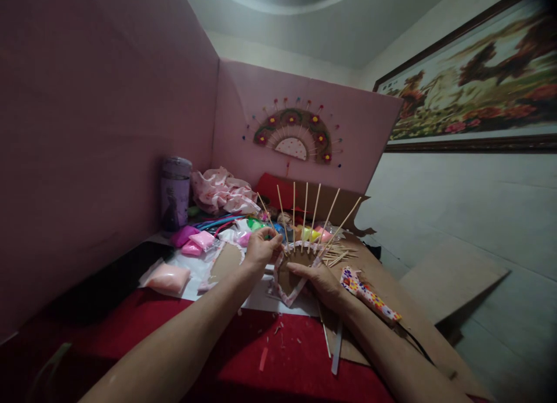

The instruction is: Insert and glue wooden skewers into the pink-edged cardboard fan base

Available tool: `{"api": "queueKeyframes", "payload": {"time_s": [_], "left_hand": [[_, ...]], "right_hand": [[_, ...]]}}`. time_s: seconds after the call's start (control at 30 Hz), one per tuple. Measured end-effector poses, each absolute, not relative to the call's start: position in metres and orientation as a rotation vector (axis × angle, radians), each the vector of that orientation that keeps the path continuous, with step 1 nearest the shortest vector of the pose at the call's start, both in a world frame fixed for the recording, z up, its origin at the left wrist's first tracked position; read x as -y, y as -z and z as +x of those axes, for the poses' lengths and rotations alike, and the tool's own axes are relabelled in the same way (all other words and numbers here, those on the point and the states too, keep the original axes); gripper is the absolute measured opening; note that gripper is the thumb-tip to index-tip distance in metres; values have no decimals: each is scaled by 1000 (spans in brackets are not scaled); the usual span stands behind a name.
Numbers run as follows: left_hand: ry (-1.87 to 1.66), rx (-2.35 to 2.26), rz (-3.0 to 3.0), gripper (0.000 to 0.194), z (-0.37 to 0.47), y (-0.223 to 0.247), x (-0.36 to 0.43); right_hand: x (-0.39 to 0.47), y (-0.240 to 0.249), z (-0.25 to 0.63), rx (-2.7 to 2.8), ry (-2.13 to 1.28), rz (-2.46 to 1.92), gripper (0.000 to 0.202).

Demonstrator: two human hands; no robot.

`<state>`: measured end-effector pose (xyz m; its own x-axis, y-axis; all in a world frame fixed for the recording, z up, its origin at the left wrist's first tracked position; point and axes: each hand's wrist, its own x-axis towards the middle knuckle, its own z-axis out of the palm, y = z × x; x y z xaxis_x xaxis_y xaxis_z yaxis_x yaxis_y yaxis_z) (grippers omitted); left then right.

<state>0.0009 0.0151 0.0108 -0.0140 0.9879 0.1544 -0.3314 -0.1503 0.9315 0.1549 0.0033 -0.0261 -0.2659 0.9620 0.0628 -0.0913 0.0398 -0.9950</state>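
Note:
My right hand (322,278) grips a half-round cardboard piece (291,281) edged with pale pink cloth, its thumb lying across the front. Several thin wooden sticks (307,211) fan upward from the piece's top edge. At the left end of that fan, my left hand (263,247) is closed in a pinch on a wooden stick (266,210), close to the cloth edge. Left of the hands lies a second cardboard piece (226,262) with a similar cloth edge. A glue gun with a flowered cover (369,295) rests beside my right forearm, its cord trailing toward me.
Loose sticks (342,253) lie behind my right hand. Bags of coloured clay (167,276), a purple tumbler (176,194) and crumpled pink cloth (224,191) stand left and behind. A glue stick (336,348) lies in front. A decorated fan (293,130) hangs on the pink board.

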Motion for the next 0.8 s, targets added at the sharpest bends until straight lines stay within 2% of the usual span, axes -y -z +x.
{"api": "queueKeyframes", "payload": {"time_s": [0.5,0.8], "left_hand": [[-1452,-875,1052,34,2,-12,-14],[-1444,-854,1057,43,3,-14,-11]], "right_hand": [[1,21,152,1341,-1419,-951,30],[2,18,153,1321,-1476,-909,29]]}}
